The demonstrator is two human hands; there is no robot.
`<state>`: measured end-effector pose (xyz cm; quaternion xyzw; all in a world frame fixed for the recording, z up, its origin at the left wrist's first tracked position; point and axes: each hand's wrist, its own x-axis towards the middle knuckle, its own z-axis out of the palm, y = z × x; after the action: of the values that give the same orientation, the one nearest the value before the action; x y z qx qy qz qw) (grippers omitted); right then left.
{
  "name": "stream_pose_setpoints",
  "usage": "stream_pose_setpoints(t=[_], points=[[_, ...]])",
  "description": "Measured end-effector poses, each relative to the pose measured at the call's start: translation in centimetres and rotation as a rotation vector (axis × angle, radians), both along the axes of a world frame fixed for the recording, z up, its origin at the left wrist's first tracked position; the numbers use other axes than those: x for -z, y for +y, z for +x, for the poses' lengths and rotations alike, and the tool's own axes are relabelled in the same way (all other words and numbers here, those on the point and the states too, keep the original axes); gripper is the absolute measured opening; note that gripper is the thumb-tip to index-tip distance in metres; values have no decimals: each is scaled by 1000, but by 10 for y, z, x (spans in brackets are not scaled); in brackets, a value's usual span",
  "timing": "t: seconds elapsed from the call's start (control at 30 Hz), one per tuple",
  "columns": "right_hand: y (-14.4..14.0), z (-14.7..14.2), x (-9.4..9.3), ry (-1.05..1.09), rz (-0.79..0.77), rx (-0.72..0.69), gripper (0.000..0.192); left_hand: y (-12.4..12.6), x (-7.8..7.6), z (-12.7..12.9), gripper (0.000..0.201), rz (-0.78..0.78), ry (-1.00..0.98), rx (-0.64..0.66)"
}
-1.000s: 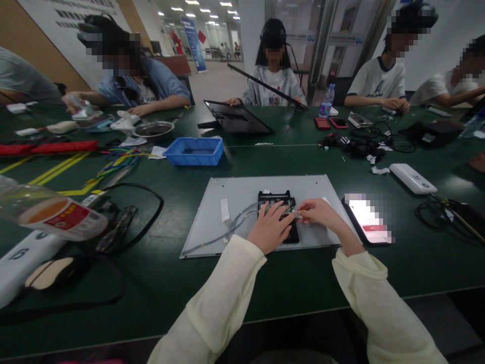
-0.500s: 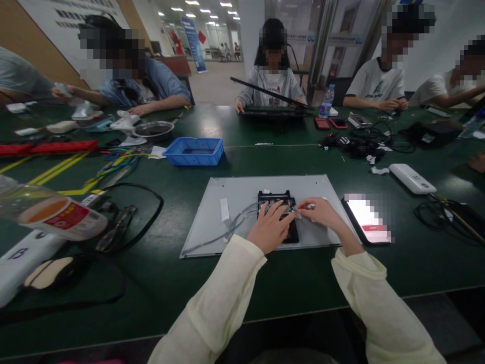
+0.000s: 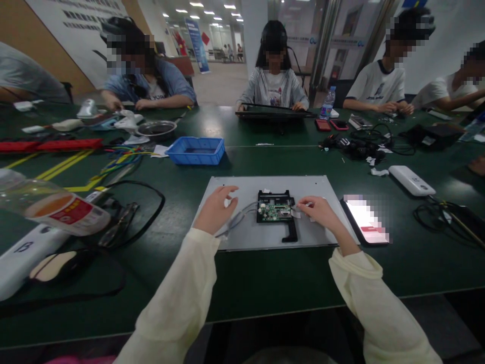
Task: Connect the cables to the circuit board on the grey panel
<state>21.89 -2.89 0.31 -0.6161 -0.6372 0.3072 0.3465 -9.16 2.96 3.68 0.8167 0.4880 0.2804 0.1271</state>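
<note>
A light grey flat panel (image 3: 242, 240) lies on the table in front of me. On its middle sits a black plastic frame (image 3: 291, 233) holding a green circuit board (image 3: 273, 212). Grey wires (image 3: 242, 211) run from the board's left side toward my left hand (image 3: 217, 208). That hand hovers over the panel's left part, fingers curved and apart, holding nothing. At the board's right edge my right hand (image 3: 320, 211) has its thumb and fingers pinched together on a thin pale strip (image 3: 296, 213). Whether the strip is a flat cable or tape I cannot tell.
A lit phone (image 3: 366, 220) lies right of the panel. Beyond it stands a blue tray (image 3: 197, 150). At left are a drink bottle (image 3: 64, 207), a mouse (image 3: 53, 267) and cables. A white power bank (image 3: 412, 181) lies at right. Several people sit opposite.
My left hand has lifted off the circuit board and moved left, its fingers now apart, so the board shows. My right hand stays at the board's right edge. Opposite, a person's black panel has lowered.
</note>
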Motion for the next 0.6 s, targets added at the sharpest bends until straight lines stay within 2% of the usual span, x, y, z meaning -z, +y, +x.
stream_pose_setpoints(t=[0.13,0.27,0.4,0.6], points=[[1,0,2,-18,5,-17,28,24,28,-30,39,-65,23,-142],[2,1,6,4,5,-21,27,28,46,-38,41,-77,78,-113],[3,2,9,8,13,-9,25,28,47,-39,34,-88,88,-116],[4,3,9,-24,47,13,26,27,42,-40,21,-112,27,-120]])
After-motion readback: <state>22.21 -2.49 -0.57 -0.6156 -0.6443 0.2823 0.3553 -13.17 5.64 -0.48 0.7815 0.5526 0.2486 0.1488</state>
